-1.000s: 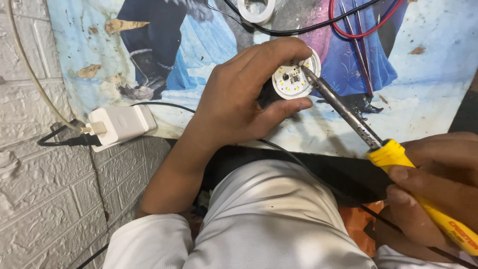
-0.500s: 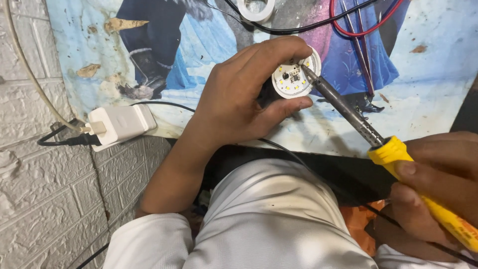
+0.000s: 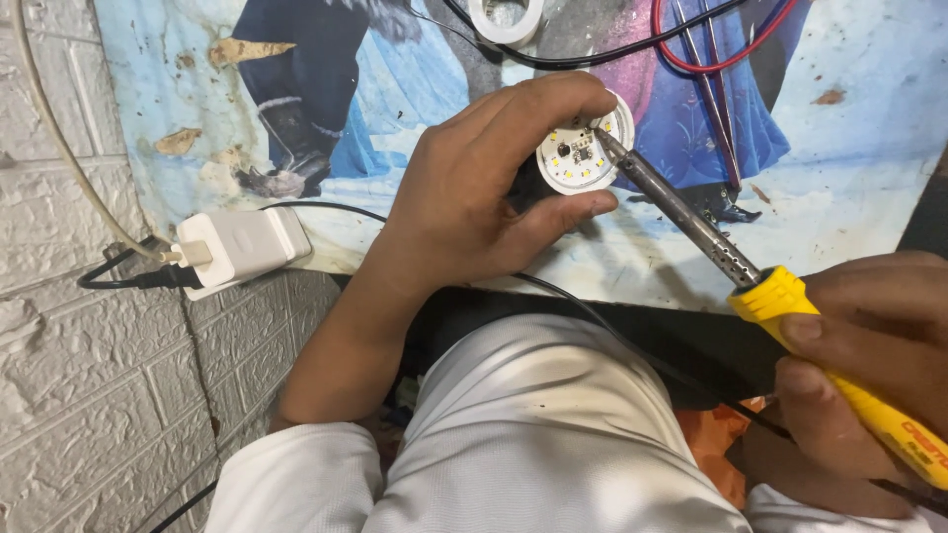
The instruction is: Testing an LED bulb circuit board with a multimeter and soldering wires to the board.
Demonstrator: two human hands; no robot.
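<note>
Upper centre of the frame, the left hand (image 3: 474, 197) pinches one round LED board (image 3: 583, 148) between forefinger and thumb, face up so its chips show. The right hand (image 3: 869, 375), lower right, has its fingers wrapped round one yellow-handled iron (image 3: 691, 222), slanted so its tip touches the board's middle. One white plug (image 3: 237, 247) lies at left; one tape roll (image 3: 506, 15) at the top edge

The left hand (image 3: 474, 197) is gripping a round white LED board (image 3: 583, 153), thumb below and fingers curling over its top. The right hand (image 3: 869, 375) is holding a yellow-handled soldering iron (image 3: 750, 286), its tip touching the board's centre. A white charger (image 3: 237, 247) is lying on the picture mat (image 3: 849, 168), with tape (image 3: 506, 18) and wires (image 3: 711, 49) above.
</note>
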